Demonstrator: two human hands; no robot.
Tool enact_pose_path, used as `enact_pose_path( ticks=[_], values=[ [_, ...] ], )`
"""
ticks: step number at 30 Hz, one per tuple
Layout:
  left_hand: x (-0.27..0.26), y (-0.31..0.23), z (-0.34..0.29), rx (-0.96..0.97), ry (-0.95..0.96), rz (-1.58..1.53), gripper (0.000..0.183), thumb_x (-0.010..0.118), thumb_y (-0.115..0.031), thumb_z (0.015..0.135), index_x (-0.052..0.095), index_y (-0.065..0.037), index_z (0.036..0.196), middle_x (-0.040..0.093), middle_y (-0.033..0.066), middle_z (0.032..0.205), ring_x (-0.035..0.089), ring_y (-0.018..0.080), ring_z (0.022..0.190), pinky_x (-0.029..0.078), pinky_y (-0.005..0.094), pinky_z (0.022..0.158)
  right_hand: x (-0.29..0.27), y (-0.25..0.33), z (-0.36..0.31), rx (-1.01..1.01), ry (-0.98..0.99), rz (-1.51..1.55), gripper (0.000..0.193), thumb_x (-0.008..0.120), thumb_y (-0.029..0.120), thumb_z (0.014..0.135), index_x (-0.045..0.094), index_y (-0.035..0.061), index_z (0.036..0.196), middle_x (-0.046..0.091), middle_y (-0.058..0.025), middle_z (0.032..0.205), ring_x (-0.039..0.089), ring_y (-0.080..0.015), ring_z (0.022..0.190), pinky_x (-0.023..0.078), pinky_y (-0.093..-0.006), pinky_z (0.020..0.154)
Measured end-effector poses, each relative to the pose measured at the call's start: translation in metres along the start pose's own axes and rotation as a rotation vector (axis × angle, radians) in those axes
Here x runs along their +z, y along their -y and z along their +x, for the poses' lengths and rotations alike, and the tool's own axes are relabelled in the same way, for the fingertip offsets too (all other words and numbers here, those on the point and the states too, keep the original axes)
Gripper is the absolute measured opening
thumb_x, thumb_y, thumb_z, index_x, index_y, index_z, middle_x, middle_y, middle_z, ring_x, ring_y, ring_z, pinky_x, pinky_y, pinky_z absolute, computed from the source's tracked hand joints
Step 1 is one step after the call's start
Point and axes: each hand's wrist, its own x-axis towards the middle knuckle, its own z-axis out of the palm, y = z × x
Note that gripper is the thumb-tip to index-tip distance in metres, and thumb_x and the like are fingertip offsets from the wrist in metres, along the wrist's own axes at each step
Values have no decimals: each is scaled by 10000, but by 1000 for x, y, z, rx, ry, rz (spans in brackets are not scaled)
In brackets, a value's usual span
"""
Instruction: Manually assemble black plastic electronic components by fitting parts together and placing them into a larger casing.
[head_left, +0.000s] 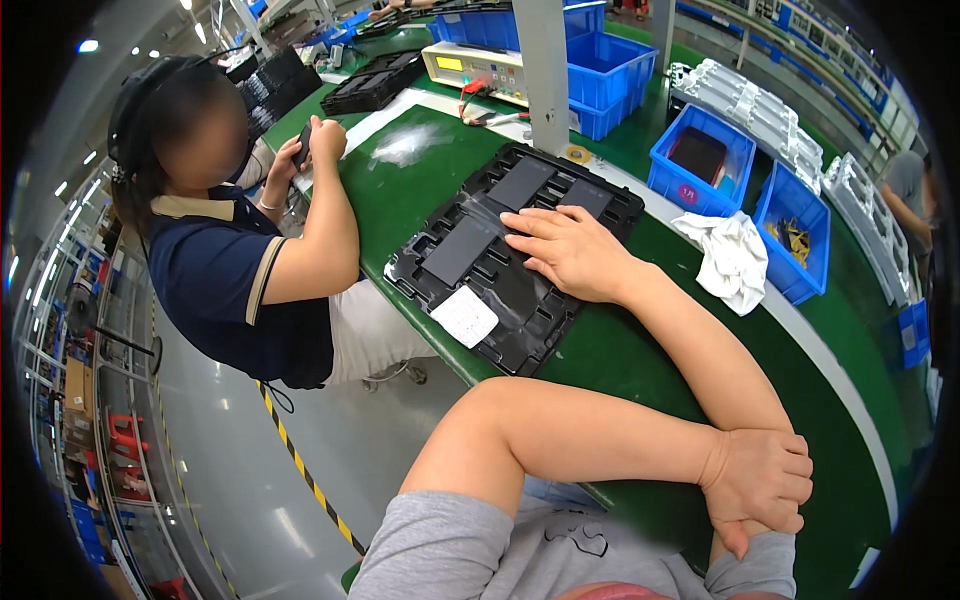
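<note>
My right hand [572, 252] lies with its fingers stretched out flat over a black moulded plastic tray [535, 340] on the green bench. Its fingertips rest near several flat dark rectangular blocks; one block [522, 182] sits just beyond the fingers and another block [460, 250] to their left. I cannot tell whether the fingers press on a block or only on the tray. A white square of paper or cloth [465, 317] lies on the tray's near left corner. My left hand [758, 490] is wrapped round my own right arm near the elbow.
Left of the bench, a co-worker [215, 270] holds a small dark object [303, 146]. A crumpled white cloth [728, 258] lies right of the tray, beside blue bins [790, 275]. Behind stand a metal post [543, 80] and a tester with red leads [475, 72].
</note>
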Motion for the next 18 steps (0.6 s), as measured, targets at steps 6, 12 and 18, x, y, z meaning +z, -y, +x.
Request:
enact_pose_path(
  ticks=[6,12,18],
  values=[
    [1,1,-1,11,18,11,592,453,-702,746,580,-133,847,498,61,738,482,260,662,351,367,611,1,0,-1,-6,-23,30,372,574,200,882,550,84,1235,467,-35,1375,444,-192,1247,335,-394,1018],
    [1,0,-1,3,31,20,592,491,-705,709,583,-137,848,505,60,751,485,260,675,357,369,628,-3,3,-3,51,-156,159,377,596,124,842,560,42,1208,519,-77,1305,508,-218,1169,393,-350,964],
    [-1,-3,2,-7,55,21,588,526,-699,677,586,-143,858,512,61,775,491,262,702,362,374,653,-4,0,-4,169,-436,424,304,627,5,774,608,12,1077,593,-119,1127,597,-266,998,480,-321,827]
  ],
)
